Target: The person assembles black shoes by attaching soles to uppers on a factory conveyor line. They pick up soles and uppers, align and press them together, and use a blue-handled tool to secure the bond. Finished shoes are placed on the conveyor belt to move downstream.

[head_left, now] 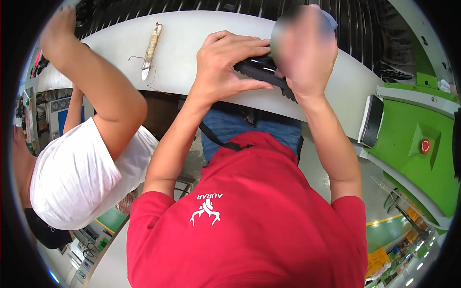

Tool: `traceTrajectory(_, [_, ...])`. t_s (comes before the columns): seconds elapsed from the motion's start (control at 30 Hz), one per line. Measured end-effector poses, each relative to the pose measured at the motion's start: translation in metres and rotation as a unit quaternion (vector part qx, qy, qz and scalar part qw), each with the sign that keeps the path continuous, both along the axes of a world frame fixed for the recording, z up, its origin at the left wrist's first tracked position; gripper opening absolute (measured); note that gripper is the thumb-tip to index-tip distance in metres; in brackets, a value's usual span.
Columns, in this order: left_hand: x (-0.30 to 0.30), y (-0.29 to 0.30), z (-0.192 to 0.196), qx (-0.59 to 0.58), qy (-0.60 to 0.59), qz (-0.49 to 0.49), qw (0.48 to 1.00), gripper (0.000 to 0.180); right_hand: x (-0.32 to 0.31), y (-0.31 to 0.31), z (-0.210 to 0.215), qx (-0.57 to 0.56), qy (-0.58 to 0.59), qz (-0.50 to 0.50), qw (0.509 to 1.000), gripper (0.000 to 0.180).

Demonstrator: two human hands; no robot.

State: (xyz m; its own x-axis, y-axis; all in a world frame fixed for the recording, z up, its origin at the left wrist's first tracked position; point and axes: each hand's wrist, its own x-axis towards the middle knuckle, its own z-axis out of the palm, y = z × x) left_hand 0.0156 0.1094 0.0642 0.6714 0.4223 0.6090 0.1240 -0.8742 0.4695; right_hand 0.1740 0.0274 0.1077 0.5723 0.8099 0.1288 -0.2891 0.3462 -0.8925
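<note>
My left hand (pixel 218 67) grips a black part (pixel 261 72) with a glossy top and a notched, tooth-like edge. Its fingers lie along the far side and the thumb along the near side. Over the right end of that part is my right hand (pixel 309 62), its fingers blurred and their hold unclear. Something light blue (pixel 328 18) shows just past those fingers; what it is cannot be made out. On the white worktop (pixel 180 57), left of my hands, lies a narrow tool (pixel 151 50) with a tan wrapped handle, a short pale tip and thin loose thread.
Beyond the worktop runs a black ribbed surface (pixel 192 6), perhaps a conveyor. To the right stands a green machine housing (pixel 413 129) with a red stop button (pixel 425 146) and a dark-faced panel (pixel 373 121). A co-worker in a white shirt (pixel 81 177) is close on the left, arm reaching over the worktop.
</note>
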Motion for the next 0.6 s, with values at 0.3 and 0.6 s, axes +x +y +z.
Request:
traceTrajectory(0.3, [-0.014, -0.004, -0.01, -0.028, -0.001, 0.005, 1.0, 0.058, -0.021, 0.027, 0.008, 0.007, 0.125, 0.083, 0.989, 0.036])
traceTrajectory(0.6, [-0.008, -0.007, 0.001, -0.011, 0.024, -0.013, 1.0, 0.054, 0.044, -0.022, 0.011, -0.076, -0.004, 0.103, 0.992, 0.035])
